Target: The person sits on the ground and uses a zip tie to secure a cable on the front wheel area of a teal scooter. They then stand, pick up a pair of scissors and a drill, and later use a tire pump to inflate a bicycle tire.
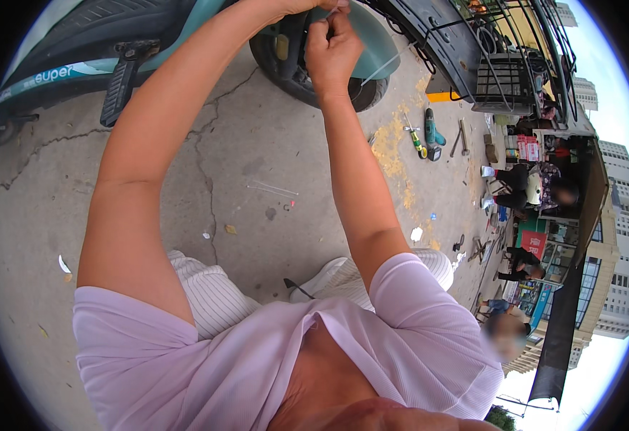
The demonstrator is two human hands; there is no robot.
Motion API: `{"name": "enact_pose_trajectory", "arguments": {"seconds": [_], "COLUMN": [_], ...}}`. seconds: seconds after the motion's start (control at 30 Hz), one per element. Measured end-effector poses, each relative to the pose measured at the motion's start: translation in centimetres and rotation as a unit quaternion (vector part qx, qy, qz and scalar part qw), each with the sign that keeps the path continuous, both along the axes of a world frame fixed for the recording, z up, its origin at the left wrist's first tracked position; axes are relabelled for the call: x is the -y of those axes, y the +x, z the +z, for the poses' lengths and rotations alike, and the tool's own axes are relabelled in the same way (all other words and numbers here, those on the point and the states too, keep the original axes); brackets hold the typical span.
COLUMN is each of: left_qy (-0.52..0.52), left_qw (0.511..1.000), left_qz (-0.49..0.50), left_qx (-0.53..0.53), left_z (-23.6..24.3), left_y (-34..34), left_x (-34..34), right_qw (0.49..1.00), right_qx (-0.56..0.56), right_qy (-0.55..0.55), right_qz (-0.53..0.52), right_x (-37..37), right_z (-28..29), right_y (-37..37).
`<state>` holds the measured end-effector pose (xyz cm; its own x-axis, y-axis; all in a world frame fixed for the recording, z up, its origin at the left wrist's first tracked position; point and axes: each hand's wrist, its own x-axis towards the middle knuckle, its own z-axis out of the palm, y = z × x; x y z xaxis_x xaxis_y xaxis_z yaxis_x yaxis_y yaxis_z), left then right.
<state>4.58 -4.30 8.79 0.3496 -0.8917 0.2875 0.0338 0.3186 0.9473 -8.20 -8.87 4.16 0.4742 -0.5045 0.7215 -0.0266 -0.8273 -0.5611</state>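
The right hand [334, 59] is holding its fingers curled in, its grip hard to make out; the left hand [308, 4] is mostly hiding beyond the top edge, its opening impossible to tell. Beside them, the scooter's teal front fender [379, 44] is facing rightward, a pale strip [387, 65] slanting up rightward across it.

On the cracked ground [278, 154] before me there lie a drill [431, 127], a screwdriver [418, 144] and a white scrap [416, 234].
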Motion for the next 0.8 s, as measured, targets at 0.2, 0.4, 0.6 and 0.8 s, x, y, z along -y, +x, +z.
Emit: {"name": "enact_pose_trajectory", "arguments": {"seconds": [0.2, 0.4, 0.6, 0.8], "left_qy": [-0.105, -0.148, -0.134, 0.001], "left_qw": [0.988, 0.982, 0.984, 0.995], "left_qz": [0.017, 0.022, -0.024, -0.079], "left_qx": [-0.108, -0.119, -0.116, -0.064], "left_z": [-0.6, -0.1, -0.8, -1.3], "left_y": [-0.4, -0.1, 0.6, 1.3], "left_x": [1.7, 1.7, 1.8, 0.7], "right_qw": [0.999, 0.961, 0.921, 0.74], "right_qx": [-0.033, -0.227, -0.029, 0.016], "right_qy": [0.003, -0.14, 0.381, 0.615], "right_qz": [-0.03, 0.069, 0.073, 0.271], "right_x": [-0.7, -1.9, -1.8, 0.9], "right_z": [-0.8, -7.6, -1.8, 5.3], "right_y": [-0.7, -3.3, -4.5, -0.2]}}
